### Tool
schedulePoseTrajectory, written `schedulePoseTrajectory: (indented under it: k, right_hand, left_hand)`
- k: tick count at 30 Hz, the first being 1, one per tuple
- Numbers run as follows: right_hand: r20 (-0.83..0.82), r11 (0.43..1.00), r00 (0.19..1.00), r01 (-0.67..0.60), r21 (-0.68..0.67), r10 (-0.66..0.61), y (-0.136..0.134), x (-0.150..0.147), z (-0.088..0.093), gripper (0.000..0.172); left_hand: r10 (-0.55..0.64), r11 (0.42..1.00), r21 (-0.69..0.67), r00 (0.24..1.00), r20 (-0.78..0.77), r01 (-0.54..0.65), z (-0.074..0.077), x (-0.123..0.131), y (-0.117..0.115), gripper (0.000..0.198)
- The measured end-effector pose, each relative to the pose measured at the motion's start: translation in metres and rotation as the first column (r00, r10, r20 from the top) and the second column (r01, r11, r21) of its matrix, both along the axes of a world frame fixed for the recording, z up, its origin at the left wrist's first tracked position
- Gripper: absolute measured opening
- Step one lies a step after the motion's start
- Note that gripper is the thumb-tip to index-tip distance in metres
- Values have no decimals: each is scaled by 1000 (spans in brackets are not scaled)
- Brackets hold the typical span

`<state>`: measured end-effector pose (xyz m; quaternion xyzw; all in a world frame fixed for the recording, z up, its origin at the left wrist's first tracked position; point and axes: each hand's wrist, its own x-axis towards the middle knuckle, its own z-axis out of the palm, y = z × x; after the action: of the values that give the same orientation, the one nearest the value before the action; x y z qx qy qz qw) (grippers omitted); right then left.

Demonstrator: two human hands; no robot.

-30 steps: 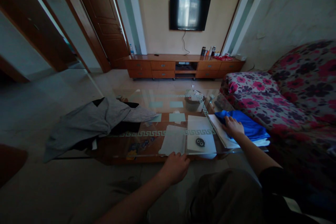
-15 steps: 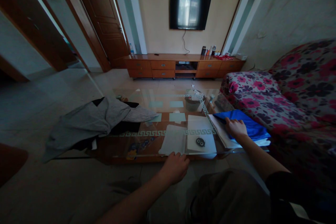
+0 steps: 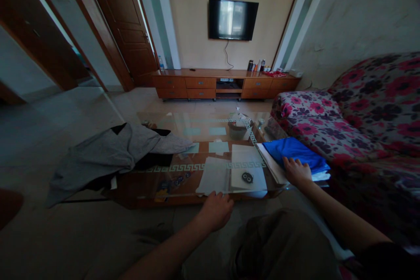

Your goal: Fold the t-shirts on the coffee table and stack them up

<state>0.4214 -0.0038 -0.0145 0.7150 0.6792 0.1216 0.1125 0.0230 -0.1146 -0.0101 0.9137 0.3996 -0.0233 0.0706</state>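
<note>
Blue cloth point(image 3: 293, 152): a folded, bright blue piece of fabric, smooth on top, roughly rectangular; it lies on a stack of white papers point(image 3: 271, 167) at the right end of the tabletop point(image 3: 183, 180), just beside the floral sofa point(image 3: 331, 127).
Long axis of the blue cloth: runs from its near right corner by the sofa up toward the far left, slanted across the corner of the tabletop; it lies flat.
Right hand point(image 3: 297, 172): rests palm down on the near edge of the blue cloth and the papers under it; fingers point(image 3: 290, 163) are spread a little and flat, not clamped on anything.
Left hand point(image 3: 215, 210): at the near edge of the tabletop, left of the blue cloth; fingers curled together, knuckles touching the edge of a white sheet point(image 3: 215, 176). Whether they pinch the sheet I cannot tell.
Left of the blue cloth: a second white sheet point(image 3: 248, 170) with a small dark round object point(image 3: 247, 177) on it.
Further left of the blue cloth: a grey garment point(image 3: 108, 153) draped over the far end of the tabletop.
Beyond the blue cloth: a small bowl point(image 3: 237, 129) on the glass.
</note>
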Motion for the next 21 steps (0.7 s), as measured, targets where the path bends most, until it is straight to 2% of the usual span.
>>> schedulePoseTrajectory:
  k: [5, 10, 13, 15, 17, 21]
  right_hand:
    - [-15, 999, 1000, 27, -20, -27, -2, 2, 4, 39]
    - [-59, 999, 997, -44, 30, 46, -2, 3, 12, 31]
    - [-186, 992, 983, -33, -122, 10, 1, 10, 14, 24]
    - [-255, 980, 964, 30, -195, -80, 6, 21, 16, 35]
    - [-276, 986, 952, 97, -138, -133, 14, 38, 16, 47]
    - [-228, 986, 965, 149, 82, -127, 23, 88, 6, 43]
  left_hand:
    - [8, 1000, 1, 1000, 4, -8, -3, 0, 0, 22]
    - [9, 1000, -4, 1000, 8, -9, -4, 0, 0, 23]
    - [3, 1000, -12, 1000, 2, -3, -3, -1, 0, 23]
    - [-3, 1000, -18, 1000, -6, 3, -3, -1, 0, 23]
    - [1, 1000, -25, 1000, -13, -1, -3, -1, 0, 23]
    - [11, 1000, -29, 1000, -6, -11, -7, -1, 0, 24]
